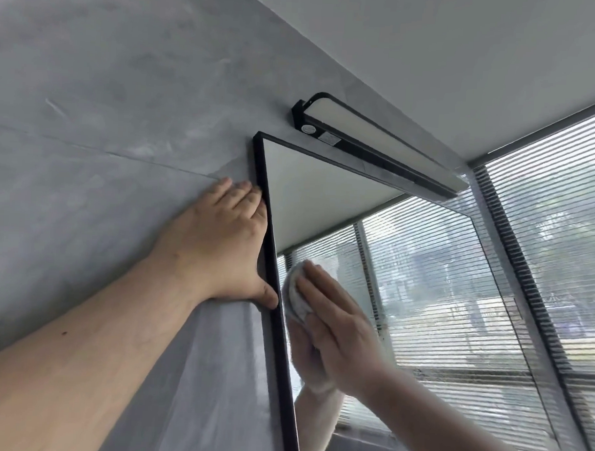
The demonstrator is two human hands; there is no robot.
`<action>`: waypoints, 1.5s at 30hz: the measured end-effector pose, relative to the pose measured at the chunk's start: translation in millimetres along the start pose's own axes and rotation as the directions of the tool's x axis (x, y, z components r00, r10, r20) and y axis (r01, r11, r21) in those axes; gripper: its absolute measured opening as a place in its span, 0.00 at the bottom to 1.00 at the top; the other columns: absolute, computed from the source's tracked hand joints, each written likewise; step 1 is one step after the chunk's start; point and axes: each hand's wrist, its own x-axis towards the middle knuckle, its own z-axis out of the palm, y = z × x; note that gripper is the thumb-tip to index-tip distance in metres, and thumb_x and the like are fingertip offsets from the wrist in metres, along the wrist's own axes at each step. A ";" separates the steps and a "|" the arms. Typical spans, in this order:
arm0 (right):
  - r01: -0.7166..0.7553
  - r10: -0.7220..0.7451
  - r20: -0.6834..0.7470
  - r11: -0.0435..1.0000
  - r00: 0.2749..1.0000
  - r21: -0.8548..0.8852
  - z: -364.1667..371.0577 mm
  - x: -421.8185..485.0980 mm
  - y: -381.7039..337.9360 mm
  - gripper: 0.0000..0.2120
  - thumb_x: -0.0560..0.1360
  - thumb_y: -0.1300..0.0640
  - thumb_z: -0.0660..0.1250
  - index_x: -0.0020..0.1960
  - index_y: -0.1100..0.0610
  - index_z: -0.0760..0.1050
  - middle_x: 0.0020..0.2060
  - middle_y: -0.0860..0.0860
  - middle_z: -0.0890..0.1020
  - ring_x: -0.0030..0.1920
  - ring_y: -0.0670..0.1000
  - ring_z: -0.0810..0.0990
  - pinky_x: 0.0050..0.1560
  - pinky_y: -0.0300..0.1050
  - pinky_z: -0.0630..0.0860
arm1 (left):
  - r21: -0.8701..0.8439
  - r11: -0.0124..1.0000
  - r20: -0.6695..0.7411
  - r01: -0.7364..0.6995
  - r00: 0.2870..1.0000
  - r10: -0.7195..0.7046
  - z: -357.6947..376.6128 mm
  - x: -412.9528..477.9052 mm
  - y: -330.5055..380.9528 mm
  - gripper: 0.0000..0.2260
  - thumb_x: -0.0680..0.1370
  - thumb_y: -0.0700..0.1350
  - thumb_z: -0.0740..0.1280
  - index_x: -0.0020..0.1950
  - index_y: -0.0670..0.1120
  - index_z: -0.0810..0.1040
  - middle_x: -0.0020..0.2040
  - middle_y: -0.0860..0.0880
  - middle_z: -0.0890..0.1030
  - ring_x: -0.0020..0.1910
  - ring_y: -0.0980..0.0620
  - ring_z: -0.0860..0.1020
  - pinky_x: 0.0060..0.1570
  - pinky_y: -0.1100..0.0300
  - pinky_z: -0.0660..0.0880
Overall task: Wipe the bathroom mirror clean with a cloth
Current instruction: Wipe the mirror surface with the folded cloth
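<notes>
The black-framed mirror (325, 189) hangs on a grey wall and reflects window blinds and the ceiling. My right hand (339, 326) lies flat with straight fingers, pressing a small grey-white cloth (295, 293) against the glass near the mirror's left edge. Most of the cloth is hidden under my fingers. My left hand (220, 246) rests flat on the wall beside the mirror, fingers and thumb touching the left frame.
A long black light bar (378, 147) is fixed to the wall just above the mirror. To the right stands a window with horizontal blinds (556, 209). Grey wall (89, 114) spreads to the left.
</notes>
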 end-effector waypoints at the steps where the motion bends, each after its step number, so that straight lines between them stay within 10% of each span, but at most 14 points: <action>1: -0.029 0.029 -0.006 1.000 1.000 -0.005 -0.1 -1.0 6.6 0.19 0.81 0.63 0.63 0.72 0.57 0.72 0.73 0.52 0.71 0.75 0.49 0.67 0.74 0.48 0.66 | -0.005 1.000 -0.012 -0.007 1.000 0.007 0.4 -1.4 0.4 0.63 0.58 0.82 0.58 0.80 0.40 0.52 0.81 0.43 0.53 0.80 0.47 0.49 0.78 0.50 0.42; 8: -0.629 0.621 -0.169 0.777 0.766 0.003 -39.3 -18.8 86.5 0.16 0.83 0.53 0.62 0.70 0.53 0.75 0.72 0.44 0.72 0.72 0.38 0.66 0.73 0.32 0.60 | -0.013 1.000 0.030 -0.017 0.999 0.017 10.5 -23.7 20.5 0.67 0.56 0.84 0.57 0.80 0.38 0.47 0.81 0.40 0.47 0.80 0.45 0.45 0.78 0.48 0.42; 13: -0.780 0.757 -0.218 0.624 0.616 -0.042 -69.7 -54.6 143.6 0.18 0.84 0.50 0.59 0.69 0.55 0.76 0.70 0.52 0.75 0.73 0.52 0.70 0.74 0.45 0.63 | -0.025 1.000 0.015 0.004 1.000 -0.004 12.8 -22.7 20.9 0.68 0.55 0.83 0.58 0.80 0.38 0.46 0.81 0.40 0.46 0.80 0.45 0.44 0.78 0.49 0.41; 18: -0.862 0.834 -0.263 0.506 0.485 0.017 -83.2 -70.9 158.7 0.14 0.84 0.46 0.56 0.47 0.50 0.76 0.44 0.50 0.81 0.53 0.58 0.81 0.51 0.49 0.73 | 0.035 0.999 0.042 -0.013 0.999 0.011 10.7 -25.8 24.1 0.69 0.54 0.84 0.59 0.79 0.37 0.46 0.81 0.38 0.46 0.80 0.43 0.44 0.78 0.48 0.41; 20: -0.837 0.817 -0.222 0.547 0.533 0.005 -74.1 -68.4 146.2 0.17 0.83 0.38 0.53 0.51 0.49 0.73 0.47 0.47 0.79 0.57 0.51 0.79 0.60 0.41 0.70 | 0.035 0.999 0.041 -0.012 0.999 0.010 9.9 -24.8 24.4 0.69 0.55 0.84 0.59 0.79 0.37 0.46 0.81 0.38 0.46 0.80 0.43 0.44 0.78 0.48 0.40; 22: -0.805 0.787 -0.190 0.593 0.587 -0.025 -68.5 -68.2 128.0 0.27 0.78 0.29 0.54 0.61 0.47 0.77 0.60 0.47 0.80 0.68 0.52 0.75 0.72 0.52 0.69 | 0.023 1.000 0.044 -0.006 0.999 0.005 9.6 -24.9 25.2 0.69 0.55 0.84 0.59 0.79 0.37 0.45 0.81 0.39 0.46 0.80 0.43 0.44 0.78 0.49 0.39; 27: -0.566 0.568 -0.079 0.823 0.819 0.049 -40.0 -61.4 34.1 0.16 0.83 0.64 0.59 0.71 0.64 0.71 0.72 0.53 0.70 0.73 0.37 0.64 0.74 0.34 0.60 | 0.023 1.000 0.053 -0.002 0.999 0.001 11.2 -24.3 25.0 0.70 0.54 0.84 0.58 0.79 0.37 0.45 0.81 0.39 0.46 0.80 0.44 0.44 0.78 0.49 0.40; 30: -0.224 0.226 -0.019 0.972 0.974 0.067 -14.1 -72.5 -14.5 0.16 0.82 0.67 0.57 0.68 0.72 0.70 0.71 0.64 0.68 0.75 0.41 0.63 0.75 0.40 0.62 | 0.027 1.000 0.049 -0.001 0.999 0.000 9.7 -24.6 25.7 0.70 0.54 0.84 0.57 0.79 0.37 0.47 0.81 0.39 0.47 0.80 0.44 0.45 0.78 0.49 0.41; 34: 0.017 -0.010 0.222 0.999 0.975 -0.031 -17.3 -90.6 -28.2 0.24 0.79 0.67 0.62 0.75 0.63 0.65 0.77 0.58 0.63 0.78 0.56 0.60 0.76 0.56 0.62 | 0.043 0.999 0.043 0.000 0.999 -0.002 9.6 -25.2 25.7 0.70 0.52 0.85 0.56 0.79 0.37 0.48 0.81 0.39 0.48 0.80 0.44 0.47 0.78 0.49 0.42; 39: -0.032 0.038 0.131 0.999 0.991 -0.044 -14.7 -84.0 -21.3 0.21 0.80 0.65 0.60 0.73 0.63 0.68 0.75 0.58 0.67 0.77 0.56 0.64 0.73 0.60 0.67 | 0.037 0.999 0.033 -0.001 0.999 -0.001 9.9 -25.6 25.6 0.71 0.52 0.85 0.57 0.79 0.37 0.49 0.81 0.39 0.50 0.80 0.44 0.48 0.78 0.49 0.43; 45: -0.096 0.108 0.129 0.991 0.986 -0.091 -7.6 -32.7 -27.3 0.21 0.82 0.61 0.58 0.75 0.62 0.66 0.76 0.53 0.64 0.78 0.50 0.59 0.78 0.47 0.58 | 0.033 0.999 0.017 -0.007 1.000 0.007 11.4 -24.5 25.1 0.70 0.51 0.84 0.57 0.79 0.37 0.50 0.80 0.39 0.51 0.80 0.44 0.49 0.78 0.49 0.43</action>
